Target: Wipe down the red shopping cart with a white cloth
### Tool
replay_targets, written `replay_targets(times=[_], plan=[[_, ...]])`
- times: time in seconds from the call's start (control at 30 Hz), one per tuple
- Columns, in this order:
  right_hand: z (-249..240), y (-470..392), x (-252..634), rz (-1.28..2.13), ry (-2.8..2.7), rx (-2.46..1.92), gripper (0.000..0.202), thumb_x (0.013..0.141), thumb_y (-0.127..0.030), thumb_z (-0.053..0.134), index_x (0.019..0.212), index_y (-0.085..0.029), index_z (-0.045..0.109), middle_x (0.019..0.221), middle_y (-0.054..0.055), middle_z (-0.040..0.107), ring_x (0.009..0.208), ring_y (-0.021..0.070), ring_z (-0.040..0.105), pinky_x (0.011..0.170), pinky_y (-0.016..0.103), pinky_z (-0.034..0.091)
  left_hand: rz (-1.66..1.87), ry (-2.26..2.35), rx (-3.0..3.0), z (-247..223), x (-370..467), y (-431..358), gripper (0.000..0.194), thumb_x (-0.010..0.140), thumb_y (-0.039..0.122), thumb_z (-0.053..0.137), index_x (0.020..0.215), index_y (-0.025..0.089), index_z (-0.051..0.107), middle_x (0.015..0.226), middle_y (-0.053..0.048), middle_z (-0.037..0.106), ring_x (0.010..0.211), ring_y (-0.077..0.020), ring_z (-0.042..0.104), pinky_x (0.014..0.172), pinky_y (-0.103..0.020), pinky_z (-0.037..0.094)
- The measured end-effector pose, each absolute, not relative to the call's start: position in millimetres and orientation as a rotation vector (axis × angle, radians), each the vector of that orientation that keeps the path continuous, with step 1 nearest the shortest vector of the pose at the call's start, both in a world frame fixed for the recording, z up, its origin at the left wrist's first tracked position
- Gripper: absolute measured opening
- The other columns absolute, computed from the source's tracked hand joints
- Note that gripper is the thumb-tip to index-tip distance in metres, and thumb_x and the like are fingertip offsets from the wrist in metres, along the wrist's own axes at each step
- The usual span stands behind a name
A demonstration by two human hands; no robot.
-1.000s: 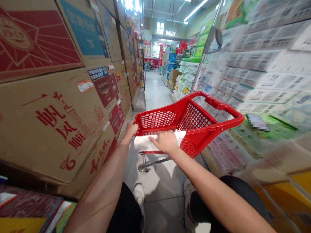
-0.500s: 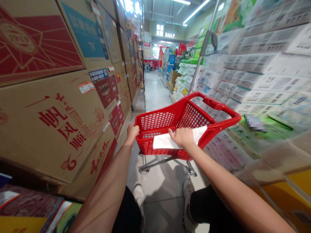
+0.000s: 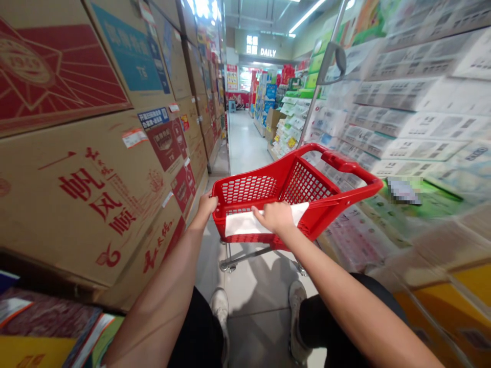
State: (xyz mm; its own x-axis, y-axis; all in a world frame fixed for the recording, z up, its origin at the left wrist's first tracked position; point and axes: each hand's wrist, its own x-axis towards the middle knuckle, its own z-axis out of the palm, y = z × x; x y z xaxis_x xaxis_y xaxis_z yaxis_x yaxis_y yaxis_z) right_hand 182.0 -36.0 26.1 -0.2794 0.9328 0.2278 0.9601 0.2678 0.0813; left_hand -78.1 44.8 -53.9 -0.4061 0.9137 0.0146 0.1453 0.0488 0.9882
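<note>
A red plastic shopping cart (image 3: 249,190) stands sideways in front of me, its handle toward the right. At the cart's left end my left hand (image 3: 208,205) is closed around the rim. My right hand (image 3: 276,217) is closed on a white cloth (image 3: 245,224) draped over the near side rim, its thumb on the inner side. Part of the cloth hangs down over the outer lattice. I see no goods in the visible part of the basket. The cart's metal legs and small wheels (image 3: 229,267) show underneath.
Stacked cardboard boxes (image 3: 88,199) line the left side closely. On the right are piles of plastic-wrapped packs (image 3: 406,138) and a metal pole (image 3: 322,82). A tiled aisle (image 3: 245,135) runs ahead past shelves. My shoes (image 3: 219,306) are below the cart.
My right hand has slid leftward along the near rim, carrying the white cloth with it. My left hand stays at the cart's left end.
</note>
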Motion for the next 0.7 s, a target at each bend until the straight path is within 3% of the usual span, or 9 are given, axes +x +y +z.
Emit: replay_targets(times=[0.3, 0.47, 0.7], plan=[[56.6, -16.1, 294.7, -0.595, -2.119, -2.088, 0.073, 0.099, -0.057, 0.028, 0.087, -0.007, 0.079, 0.081, 0.024, 0.074, 0.084, 0.0327, 0.071, 0.086, 0.042, 0.040, 1.433, 1.644, 1.005, -53.0, -72.2, 46.2, 0.059, 0.068, 0.020, 0.066, 0.127, 0.015, 0.068, 0.060, -0.002, 0.065, 0.052, -0.0165, 0.059, 0.051, -0.025, 0.046], [35.1, -20.1, 235.4, -0.455, -2.136, -2.016, 0.072, 0.100, -0.057, 0.028, 0.086, -0.009, 0.079, 0.081, 0.022, 0.075, 0.081, 0.0316, 0.071, 0.092, 0.046, 0.037, 1.427, 1.682, 0.982, -56.7, -64.4, 53.2, 0.065, 0.067, 0.016, 0.060, 0.133, 0.018, 0.065, 0.065, -0.003, 0.068, 0.050, -0.0157, 0.058, 0.048, -0.024, 0.044], [14.4, -39.3, 130.2, -0.171, -2.314, -1.677, 0.066, 0.100, -0.058, 0.032, 0.091, -0.013, 0.079, 0.085, 0.018, 0.076, 0.086, 0.0280, 0.070, 0.090, 0.040, 0.041, 1.434, 1.635, 1.029, -63.3, -70.3, 62.3, 0.061, 0.065, 0.016, 0.057, 0.125, 0.019, 0.069, 0.063, -0.002, 0.066, 0.049, -0.0136, 0.057, 0.049, -0.022, 0.044]])
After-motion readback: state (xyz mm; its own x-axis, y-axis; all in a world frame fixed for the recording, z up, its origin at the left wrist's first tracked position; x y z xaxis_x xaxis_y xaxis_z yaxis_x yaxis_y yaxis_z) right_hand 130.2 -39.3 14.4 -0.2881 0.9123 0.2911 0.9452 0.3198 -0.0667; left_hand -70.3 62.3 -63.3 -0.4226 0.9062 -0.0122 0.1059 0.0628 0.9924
